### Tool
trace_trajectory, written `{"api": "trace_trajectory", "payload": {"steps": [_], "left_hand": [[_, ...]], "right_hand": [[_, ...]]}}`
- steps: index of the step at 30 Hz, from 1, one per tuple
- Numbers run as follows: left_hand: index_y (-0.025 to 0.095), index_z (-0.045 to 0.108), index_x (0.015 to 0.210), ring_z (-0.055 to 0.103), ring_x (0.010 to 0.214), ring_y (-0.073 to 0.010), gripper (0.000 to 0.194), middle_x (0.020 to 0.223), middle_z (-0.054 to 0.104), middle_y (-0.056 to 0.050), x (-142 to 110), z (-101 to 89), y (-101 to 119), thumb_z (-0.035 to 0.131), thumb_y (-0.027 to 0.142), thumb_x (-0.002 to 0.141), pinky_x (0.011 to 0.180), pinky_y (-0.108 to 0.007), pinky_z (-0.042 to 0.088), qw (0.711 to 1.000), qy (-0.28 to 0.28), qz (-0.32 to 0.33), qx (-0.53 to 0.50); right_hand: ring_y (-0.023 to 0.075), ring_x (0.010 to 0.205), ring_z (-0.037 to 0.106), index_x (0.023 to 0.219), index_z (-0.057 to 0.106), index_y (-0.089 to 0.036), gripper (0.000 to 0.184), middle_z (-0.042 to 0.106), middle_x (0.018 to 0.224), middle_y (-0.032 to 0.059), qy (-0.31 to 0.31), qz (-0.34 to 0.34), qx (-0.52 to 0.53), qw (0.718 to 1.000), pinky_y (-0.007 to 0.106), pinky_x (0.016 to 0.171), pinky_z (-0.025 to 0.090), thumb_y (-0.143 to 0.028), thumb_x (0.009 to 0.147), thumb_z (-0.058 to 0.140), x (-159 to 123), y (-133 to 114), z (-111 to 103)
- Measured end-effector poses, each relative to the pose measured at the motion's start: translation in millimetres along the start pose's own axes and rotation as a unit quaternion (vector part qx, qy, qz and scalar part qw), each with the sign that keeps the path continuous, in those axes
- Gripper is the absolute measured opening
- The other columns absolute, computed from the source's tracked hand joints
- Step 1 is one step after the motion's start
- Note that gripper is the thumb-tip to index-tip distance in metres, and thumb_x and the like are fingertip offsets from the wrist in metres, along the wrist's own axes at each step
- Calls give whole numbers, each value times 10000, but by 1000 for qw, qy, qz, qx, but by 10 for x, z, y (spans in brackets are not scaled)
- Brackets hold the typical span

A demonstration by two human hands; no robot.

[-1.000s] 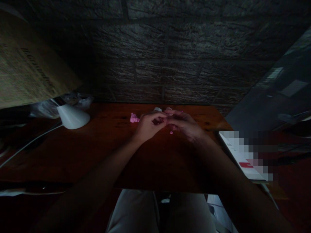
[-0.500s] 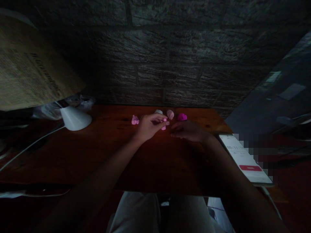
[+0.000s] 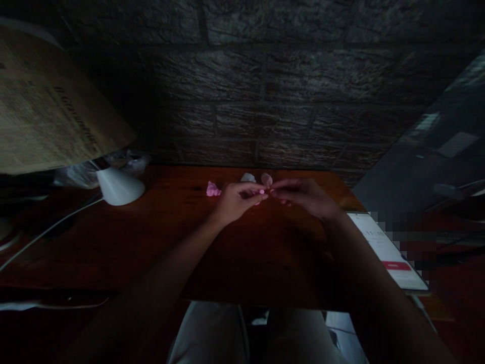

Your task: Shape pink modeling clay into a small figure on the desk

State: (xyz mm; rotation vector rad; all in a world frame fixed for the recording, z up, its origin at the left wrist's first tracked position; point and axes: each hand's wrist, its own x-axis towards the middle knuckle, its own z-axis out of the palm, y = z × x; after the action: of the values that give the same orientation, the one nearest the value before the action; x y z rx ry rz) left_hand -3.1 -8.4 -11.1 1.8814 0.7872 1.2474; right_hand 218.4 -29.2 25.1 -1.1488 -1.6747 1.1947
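Observation:
Between the thumb and fingers of my left hand [image 3: 235, 202] is a small pink piece [image 3: 261, 192] that looks like modelling clay. My right hand [image 3: 305, 196] faces it from the right, thumb and forefinger drawn together just beside the piece. Whatever sits in that pinch is too small to make out. Beyond my hands, a white lump [image 3: 248, 178] and a pale pink lump [image 3: 267, 179] lie on the wooden table [image 3: 235, 253]. A crumpled-looking pink lump [image 3: 212, 189] rests left of my left hand. The magenta lump is hidden behind my right hand.
A lamp with a white cone base [image 3: 120, 187] and a printed paper-like shade [image 3: 56, 111] stands at the left, its cable [image 3: 53, 230] trailing away. A lit phone [image 3: 388, 253] lies by the right edge. A brick wall [image 3: 242, 91] closes off the back.
My right hand has moved up and toward my left hand, its fingers now close to the pink piece. It now covers the magenta lump, which showed earlier. My left hand keeps its grip.

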Motion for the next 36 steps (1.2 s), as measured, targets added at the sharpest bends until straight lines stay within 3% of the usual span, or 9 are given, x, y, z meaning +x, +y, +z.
{"api": "trace_trajectory", "payload": {"steps": [4,10,25,36], "left_hand": [[178,800,968,753,757,-156,175,919,813,-68,-4,1,20,808,267,817,722,-289,639,1000,-5,-4,-4],[182,807,936,749,759,-160,150,878,810,-61,-5,3,32,802,273,818,727,-292,635,1000,-7,-9,-16],[177,803,999,746,743,-148,176,903,810,-65,-6,-8,76,770,282,862,684,-251,606,1000,-15,9,17],[186,802,985,749,748,-155,154,893,809,-64,-8,-12,64,774,268,858,696,-264,606,999,-2,38,39]], "right_hand": [[130,685,610,915,785,-209,272,747,847,30,15,-4,58,998,280,640,479,-393,727,855,10,7,58],[123,672,601,895,807,-229,234,748,831,18,5,-20,58,998,273,623,460,-392,735,860,14,-5,95],[134,668,654,1042,734,-197,437,756,856,35,11,7,88,996,261,601,500,-414,696,889,13,-9,105],[132,682,648,1023,749,-195,390,762,865,38,19,13,87,996,262,620,494,-374,703,880,0,-46,117]]}}
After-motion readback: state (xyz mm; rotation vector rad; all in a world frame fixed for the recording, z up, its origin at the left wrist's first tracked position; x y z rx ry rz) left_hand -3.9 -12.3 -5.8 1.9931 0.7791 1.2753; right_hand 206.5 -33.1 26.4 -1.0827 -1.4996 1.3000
